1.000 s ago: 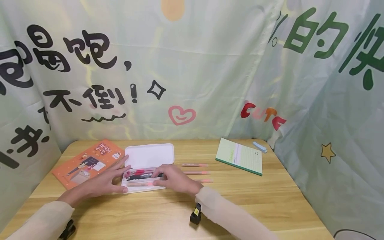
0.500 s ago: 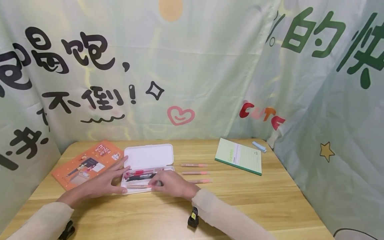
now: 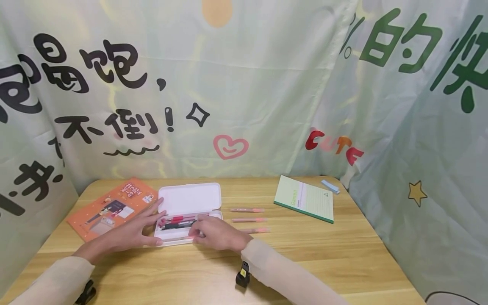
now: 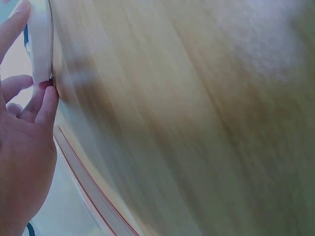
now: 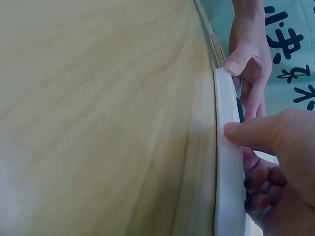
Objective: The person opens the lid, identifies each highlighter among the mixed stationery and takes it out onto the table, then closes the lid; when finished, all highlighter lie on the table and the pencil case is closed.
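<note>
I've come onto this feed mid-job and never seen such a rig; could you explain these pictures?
There is no machine: a person's left hand and right hand, both bare, do the work. The wide picture is taken from the head, looking forward and down; the close ones from each wrist.

On the table lies an open white pencil case with pens inside. Left of it is an orange book; to its right, three pinkish pens, then a notepad and a small blue block.

The left hand touches the case's left end. The right thumb is against its front side, fingers curled inside; whether they pinch a pen is unclear.
</note>
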The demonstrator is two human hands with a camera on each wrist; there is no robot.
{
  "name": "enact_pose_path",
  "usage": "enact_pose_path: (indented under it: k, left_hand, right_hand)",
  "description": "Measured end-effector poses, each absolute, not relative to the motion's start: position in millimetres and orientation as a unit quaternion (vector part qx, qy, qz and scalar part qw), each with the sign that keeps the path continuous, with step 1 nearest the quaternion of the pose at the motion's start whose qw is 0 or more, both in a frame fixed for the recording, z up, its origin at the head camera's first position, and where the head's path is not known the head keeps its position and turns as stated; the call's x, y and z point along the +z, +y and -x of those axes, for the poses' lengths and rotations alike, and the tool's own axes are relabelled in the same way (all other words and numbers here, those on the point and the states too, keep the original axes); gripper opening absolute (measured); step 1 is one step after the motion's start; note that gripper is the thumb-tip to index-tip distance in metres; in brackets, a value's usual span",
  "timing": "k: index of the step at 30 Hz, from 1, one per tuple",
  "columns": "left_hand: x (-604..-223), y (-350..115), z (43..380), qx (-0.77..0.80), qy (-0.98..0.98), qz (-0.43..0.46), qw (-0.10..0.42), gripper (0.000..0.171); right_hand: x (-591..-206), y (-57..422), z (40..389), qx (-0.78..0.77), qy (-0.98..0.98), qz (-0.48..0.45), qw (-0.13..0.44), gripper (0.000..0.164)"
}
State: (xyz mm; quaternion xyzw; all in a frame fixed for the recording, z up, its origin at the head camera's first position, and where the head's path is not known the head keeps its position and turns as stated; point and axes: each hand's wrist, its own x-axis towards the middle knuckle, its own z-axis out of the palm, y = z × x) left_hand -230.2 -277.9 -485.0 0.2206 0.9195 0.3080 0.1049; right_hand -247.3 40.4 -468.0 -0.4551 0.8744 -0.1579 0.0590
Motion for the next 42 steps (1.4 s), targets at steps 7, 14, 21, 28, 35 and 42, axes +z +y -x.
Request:
enact_pose_path:
  k: [7, 14, 21, 28, 35, 42]
  left_hand:
    - [-484.4, -277.4, 229.7, 0.306, 0.920, -0.220, 0.105, 0.097]
    - [-484.1, -277.1, 229.6, 0.308, 0.920, -0.218, 0.105, 0.097]
    - [-484.6, -278.7, 230.5, 0.310, 0.919, -0.222, 0.101, 0.098]
    - [-486.6, -278.9, 231.7, 0.303, 0.921, -0.227, 0.096, 0.098]
    - [-486.5, -277.8, 230.7, 0.302, 0.921, -0.228, 0.095, 0.099]
    - [-485.1, -277.6, 230.3, 0.300, 0.922, -0.225, 0.096, 0.100]
  right_hand:
    - [-466.6, 40.7, 246.3, -0.187, 0.873, 0.442, 0.085, 0.018]
    - [-468.8, 43.0, 247.8, -0.232, 0.867, 0.432, 0.085, 0.015]
    - [-462.6, 53.3, 254.6, -0.283, 0.864, 0.411, 0.065, 0.013]
    - [-452.4, 91.5, 258.6, -0.354, 0.852, 0.380, 0.071, 0.015]
    - [-445.2, 136.9, 257.1, -0.372, 0.866, 0.332, 0.042, 0.012]
    - [-454.6, 181.2, 250.1, -0.384, 0.874, 0.296, 0.043, 0.006]
